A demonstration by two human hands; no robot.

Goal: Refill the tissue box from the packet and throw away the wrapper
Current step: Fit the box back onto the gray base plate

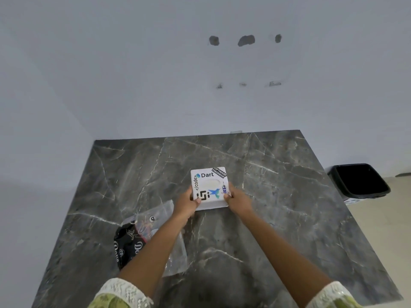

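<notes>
A white square tissue box [209,185] covered in stickers sits near the middle of the dark marble table [278,196], its oval slot facing up. My left hand [188,204] grips its near left corner and my right hand [238,200] grips its near right corner. A crumpled plastic wrapper [142,232], part clear and part black with white lettering, lies on the table to the near left, partly hidden under my left forearm.
A black bin [360,181] with a dark liner stands on the floor past the table's right edge. A pale wall runs along the table's far and left sides.
</notes>
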